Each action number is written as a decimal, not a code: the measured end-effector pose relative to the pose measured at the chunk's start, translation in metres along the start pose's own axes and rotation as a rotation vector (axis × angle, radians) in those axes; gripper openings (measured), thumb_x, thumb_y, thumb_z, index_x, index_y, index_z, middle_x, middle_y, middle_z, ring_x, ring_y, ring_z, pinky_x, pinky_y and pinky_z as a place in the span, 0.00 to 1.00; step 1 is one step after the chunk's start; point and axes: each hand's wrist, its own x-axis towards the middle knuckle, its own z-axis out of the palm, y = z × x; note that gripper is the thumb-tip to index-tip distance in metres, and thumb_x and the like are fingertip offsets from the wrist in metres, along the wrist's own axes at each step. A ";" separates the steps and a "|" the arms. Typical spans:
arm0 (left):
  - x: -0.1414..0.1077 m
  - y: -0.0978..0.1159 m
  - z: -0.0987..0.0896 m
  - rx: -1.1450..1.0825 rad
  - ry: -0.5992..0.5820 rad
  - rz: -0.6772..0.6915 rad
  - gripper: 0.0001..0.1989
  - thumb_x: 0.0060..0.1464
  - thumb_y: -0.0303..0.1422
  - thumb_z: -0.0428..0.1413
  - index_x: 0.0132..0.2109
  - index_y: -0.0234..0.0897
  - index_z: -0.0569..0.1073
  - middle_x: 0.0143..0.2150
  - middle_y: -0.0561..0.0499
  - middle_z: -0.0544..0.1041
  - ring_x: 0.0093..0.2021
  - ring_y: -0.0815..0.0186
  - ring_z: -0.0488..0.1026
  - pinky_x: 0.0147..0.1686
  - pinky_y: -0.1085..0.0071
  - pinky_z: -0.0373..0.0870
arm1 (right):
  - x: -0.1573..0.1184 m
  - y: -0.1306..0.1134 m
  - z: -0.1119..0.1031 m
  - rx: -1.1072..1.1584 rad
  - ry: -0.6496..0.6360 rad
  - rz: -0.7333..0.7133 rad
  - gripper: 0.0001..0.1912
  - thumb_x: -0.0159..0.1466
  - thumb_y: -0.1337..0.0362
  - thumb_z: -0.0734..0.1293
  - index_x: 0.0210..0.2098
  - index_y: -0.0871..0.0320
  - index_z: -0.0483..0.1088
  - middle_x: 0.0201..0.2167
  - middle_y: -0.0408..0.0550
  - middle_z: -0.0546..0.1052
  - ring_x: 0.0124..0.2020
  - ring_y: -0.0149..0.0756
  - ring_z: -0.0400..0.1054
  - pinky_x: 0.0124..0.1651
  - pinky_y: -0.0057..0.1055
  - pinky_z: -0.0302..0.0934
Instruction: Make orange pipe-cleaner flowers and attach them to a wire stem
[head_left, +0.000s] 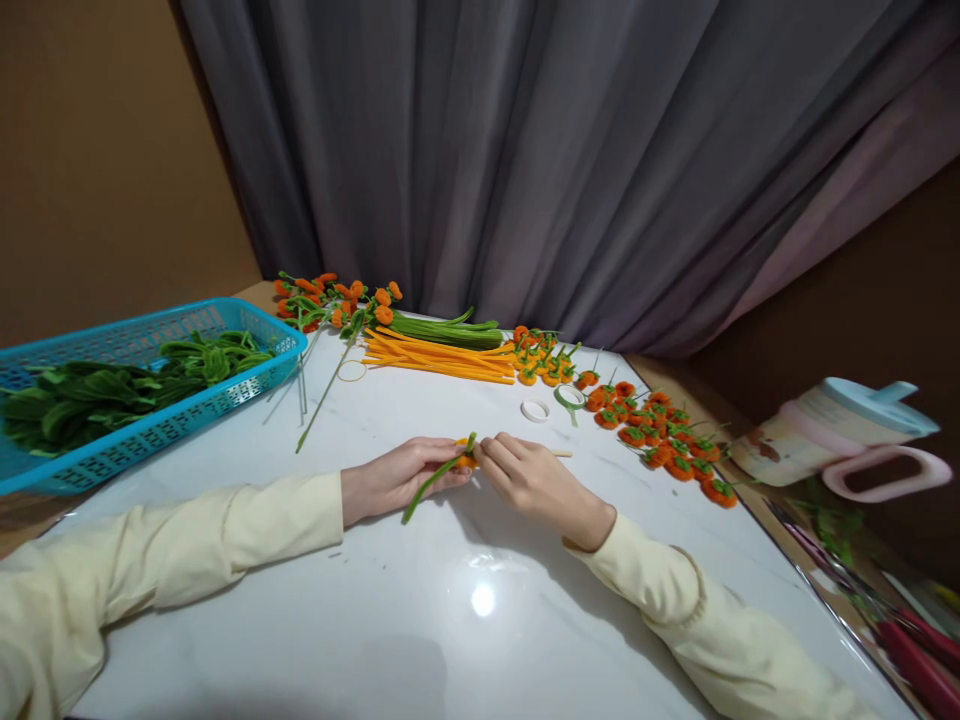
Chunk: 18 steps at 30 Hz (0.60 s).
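Observation:
My left hand [397,475] is closed around a small orange pipe-cleaner pumpkin [466,462], which is partly hidden by the fingers. A green pipe cleaner [429,488] crosses the pumpkin, its lower end hanging free toward me. Right up against the pumpkin, my right hand [529,478] has its fingers pinched together. From behind that hand a thin wooden stick [562,454] pokes out to the right; its other end is hidden. Both hands are just above the middle of the white table [337,620].
A blue basket [172,425] of green leaves stands left. Behind lie orange pipe cleaners [439,358], green pipe cleaners [450,330] and stemmed orange pieces [382,300]. Tape rolls [535,410] and finished pumpkins [660,430] lie to the right, near a tumbler [825,435] and red-handled tools [919,665].

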 end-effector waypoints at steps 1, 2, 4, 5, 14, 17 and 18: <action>0.000 0.000 0.001 0.007 0.005 0.007 0.07 0.57 0.19 0.49 0.36 0.26 0.72 0.30 0.46 0.75 0.28 0.71 0.76 0.34 0.80 0.75 | 0.000 0.000 -0.001 0.005 -0.016 0.018 0.13 0.68 0.74 0.52 0.39 0.70 0.67 0.30 0.54 0.69 0.31 0.38 0.62 0.28 0.31 0.61; 0.000 0.000 0.001 0.014 0.010 0.009 0.06 0.57 0.19 0.50 0.35 0.26 0.72 0.31 0.46 0.75 0.28 0.71 0.76 0.34 0.81 0.75 | 0.000 0.000 -0.001 0.016 -0.025 0.025 0.14 0.68 0.74 0.51 0.39 0.70 0.67 0.30 0.54 0.69 0.31 0.38 0.62 0.28 0.31 0.61; -0.001 0.000 0.002 0.024 0.015 0.004 0.06 0.56 0.20 0.50 0.36 0.26 0.72 0.32 0.46 0.75 0.29 0.71 0.76 0.35 0.80 0.75 | -0.002 0.003 -0.002 0.050 -0.027 0.014 0.14 0.68 0.73 0.51 0.41 0.70 0.66 0.31 0.54 0.69 0.32 0.38 0.63 0.28 0.30 0.61; -0.001 0.001 0.002 0.027 0.014 0.000 0.06 0.56 0.20 0.50 0.37 0.26 0.72 0.32 0.45 0.76 0.30 0.71 0.76 0.35 0.80 0.75 | -0.003 0.005 -0.001 0.070 -0.022 0.004 0.14 0.69 0.73 0.50 0.41 0.70 0.66 0.32 0.54 0.69 0.32 0.37 0.63 0.28 0.30 0.61; -0.003 -0.001 0.002 0.064 -0.002 -0.006 0.08 0.57 0.22 0.49 0.38 0.26 0.73 0.35 0.43 0.76 0.38 0.66 0.77 0.38 0.78 0.75 | -0.008 0.011 0.001 -0.006 0.064 -0.148 0.14 0.68 0.75 0.51 0.39 0.69 0.67 0.35 0.57 0.70 0.33 0.36 0.64 0.29 0.31 0.62; -0.003 -0.002 0.002 0.076 0.003 -0.005 0.06 0.57 0.22 0.51 0.38 0.27 0.73 0.36 0.43 0.76 0.38 0.66 0.77 0.40 0.77 0.75 | -0.008 0.011 0.004 -0.054 0.117 -0.213 0.12 0.66 0.76 0.53 0.37 0.70 0.67 0.35 0.58 0.70 0.34 0.37 0.64 0.30 0.32 0.63; -0.004 -0.002 0.003 0.083 0.007 -0.001 0.06 0.56 0.23 0.51 0.38 0.27 0.73 0.37 0.43 0.76 0.39 0.66 0.77 0.41 0.77 0.74 | -0.008 0.011 0.004 -0.062 0.123 -0.217 0.12 0.66 0.76 0.54 0.37 0.71 0.68 0.34 0.58 0.70 0.34 0.38 0.64 0.30 0.32 0.63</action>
